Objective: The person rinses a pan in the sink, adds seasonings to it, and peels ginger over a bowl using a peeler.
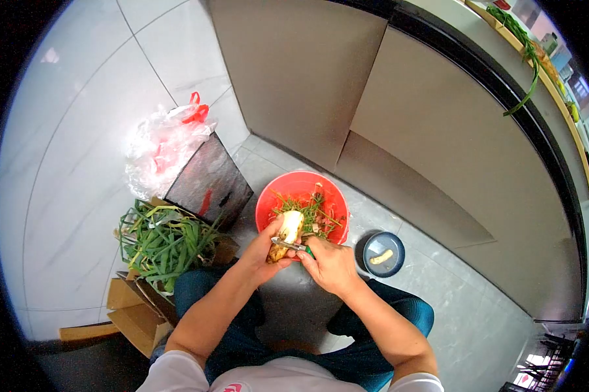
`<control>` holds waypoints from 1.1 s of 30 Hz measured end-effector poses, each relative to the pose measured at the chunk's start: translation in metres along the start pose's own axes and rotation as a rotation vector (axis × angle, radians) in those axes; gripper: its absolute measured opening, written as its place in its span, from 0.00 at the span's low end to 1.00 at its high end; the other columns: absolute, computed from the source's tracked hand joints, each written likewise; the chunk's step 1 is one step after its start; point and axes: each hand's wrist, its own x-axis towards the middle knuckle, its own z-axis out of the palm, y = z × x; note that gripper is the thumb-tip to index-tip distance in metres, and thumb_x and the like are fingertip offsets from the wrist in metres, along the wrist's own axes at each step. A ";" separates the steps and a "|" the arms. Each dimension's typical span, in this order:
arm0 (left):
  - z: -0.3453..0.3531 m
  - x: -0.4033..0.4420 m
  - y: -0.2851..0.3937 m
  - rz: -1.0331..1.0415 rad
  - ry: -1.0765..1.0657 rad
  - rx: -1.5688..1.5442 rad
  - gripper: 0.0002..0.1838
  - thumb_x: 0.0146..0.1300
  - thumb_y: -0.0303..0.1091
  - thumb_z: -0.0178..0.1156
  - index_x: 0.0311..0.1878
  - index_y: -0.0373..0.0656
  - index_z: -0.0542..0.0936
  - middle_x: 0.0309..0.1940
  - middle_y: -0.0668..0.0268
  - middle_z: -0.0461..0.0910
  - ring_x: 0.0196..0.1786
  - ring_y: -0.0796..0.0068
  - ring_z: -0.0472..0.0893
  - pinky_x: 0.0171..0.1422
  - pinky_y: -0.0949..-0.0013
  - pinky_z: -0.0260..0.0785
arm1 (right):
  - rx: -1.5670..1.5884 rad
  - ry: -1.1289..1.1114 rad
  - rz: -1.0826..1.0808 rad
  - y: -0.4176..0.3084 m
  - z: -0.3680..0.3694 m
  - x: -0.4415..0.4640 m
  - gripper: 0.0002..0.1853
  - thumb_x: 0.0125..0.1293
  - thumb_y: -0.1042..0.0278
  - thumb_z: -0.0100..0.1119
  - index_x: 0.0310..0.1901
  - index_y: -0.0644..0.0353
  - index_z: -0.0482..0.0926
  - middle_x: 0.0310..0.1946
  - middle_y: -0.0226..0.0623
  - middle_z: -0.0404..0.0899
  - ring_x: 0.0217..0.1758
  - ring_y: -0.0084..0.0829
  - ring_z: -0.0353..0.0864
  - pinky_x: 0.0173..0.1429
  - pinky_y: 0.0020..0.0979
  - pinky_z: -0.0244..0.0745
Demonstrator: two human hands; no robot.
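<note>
In my left hand (268, 245) is a partly peeled root vegetable (291, 226), pale and bare at its upper end and brown-skinned at its lower end; its exact kind is unclear. My right hand (330, 264) grips a peeler (289, 245) with a green handle, and its metal head lies across the vegetable near the brown part. Both hands are over the near edge of a red basin (339, 195). Inside the basin are thin green stems (315, 212) and scraps. To the right stands a small dark blue bowl (397, 262) with a pale peeled piece (381, 257) in it.
At left, a cardboard box (136, 313) holds long green scallions or leeks (170, 242). Behind it is a black mesh bin (209, 176) with clear plastic bags (160, 147). Grey cabinets (432, 137) rise ahead, and green leaves (533, 78) hang over the counter edge.
</note>
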 end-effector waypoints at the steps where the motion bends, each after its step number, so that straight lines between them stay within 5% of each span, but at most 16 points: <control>1: -0.002 -0.001 0.001 -0.015 -0.050 0.017 0.19 0.73 0.54 0.48 0.49 0.48 0.75 0.30 0.64 0.80 0.21 0.77 0.75 0.17 0.79 0.60 | -0.002 0.022 -0.011 0.000 0.000 0.000 0.14 0.67 0.53 0.57 0.36 0.56 0.72 0.27 0.41 0.80 0.28 0.44 0.82 0.28 0.43 0.76; 3: -0.009 0.005 0.000 -0.023 -0.126 0.009 0.19 0.74 0.54 0.47 0.49 0.48 0.75 0.30 0.64 0.79 0.21 0.78 0.74 0.16 0.79 0.59 | -0.002 0.044 -0.015 0.002 0.001 0.000 0.15 0.68 0.53 0.56 0.36 0.57 0.72 0.26 0.43 0.80 0.28 0.45 0.82 0.28 0.44 0.76; 6: -0.006 0.001 -0.004 -0.026 -0.181 0.029 0.19 0.74 0.54 0.46 0.50 0.48 0.73 0.30 0.62 0.77 0.20 0.78 0.72 0.15 0.80 0.57 | -0.056 -0.001 0.431 0.013 -0.004 0.010 0.18 0.73 0.49 0.48 0.44 0.58 0.76 0.27 0.53 0.81 0.33 0.55 0.82 0.33 0.51 0.74; 8: -0.002 0.000 -0.004 -0.020 -0.167 0.068 0.19 0.75 0.54 0.45 0.51 0.48 0.73 0.30 0.62 0.76 0.19 0.79 0.71 0.14 0.81 0.57 | -0.067 -0.079 0.497 0.036 0.001 0.008 0.19 0.73 0.49 0.46 0.46 0.57 0.77 0.28 0.54 0.80 0.34 0.56 0.82 0.36 0.52 0.74; 15: -0.003 0.000 -0.003 -0.078 -0.135 -0.226 0.21 0.74 0.55 0.47 0.50 0.46 0.74 0.27 0.61 0.77 0.14 0.83 0.68 0.10 0.84 0.56 | 0.213 -0.024 0.452 0.016 0.003 0.000 0.18 0.73 0.49 0.48 0.42 0.58 0.76 0.25 0.53 0.80 0.33 0.55 0.82 0.35 0.48 0.74; 21: 0.003 -0.001 -0.005 -0.116 -0.126 -0.222 0.25 0.71 0.60 0.48 0.42 0.46 0.76 0.20 0.65 0.74 0.08 0.82 0.62 0.07 0.83 0.52 | 0.079 0.068 -0.050 -0.001 0.005 -0.001 0.13 0.68 0.56 0.54 0.38 0.57 0.72 0.26 0.43 0.77 0.30 0.47 0.81 0.30 0.44 0.73; 26: 0.001 0.002 -0.003 -0.131 -0.188 -0.181 0.28 0.73 0.62 0.41 0.38 0.45 0.75 0.20 0.65 0.75 0.10 0.80 0.67 0.08 0.81 0.55 | 0.024 0.077 0.020 0.011 0.011 0.000 0.14 0.68 0.56 0.55 0.40 0.59 0.74 0.29 0.44 0.80 0.31 0.49 0.82 0.30 0.44 0.75; 28: -0.001 0.001 -0.007 -0.154 -0.293 -0.162 0.28 0.73 0.62 0.41 0.39 0.45 0.75 0.20 0.65 0.74 0.10 0.80 0.67 0.08 0.81 0.55 | -0.039 0.033 0.480 0.020 0.014 0.007 0.17 0.72 0.52 0.50 0.44 0.60 0.74 0.28 0.49 0.81 0.32 0.53 0.82 0.32 0.47 0.76; 32: 0.007 -0.005 -0.012 -0.191 -0.308 -0.215 0.27 0.74 0.62 0.40 0.42 0.45 0.74 0.20 0.64 0.72 0.11 0.81 0.67 0.08 0.80 0.56 | 0.023 -0.050 0.560 0.036 0.012 0.009 0.21 0.75 0.46 0.42 0.43 0.58 0.75 0.29 0.58 0.80 0.38 0.58 0.81 0.36 0.53 0.73; 33: 0.003 -0.002 -0.013 -0.169 -0.327 -0.231 0.27 0.74 0.61 0.39 0.45 0.44 0.73 0.21 0.64 0.71 0.11 0.81 0.67 0.09 0.81 0.57 | 0.026 0.008 0.509 0.038 0.020 0.008 0.22 0.75 0.45 0.42 0.42 0.57 0.76 0.27 0.49 0.81 0.28 0.46 0.82 0.28 0.43 0.72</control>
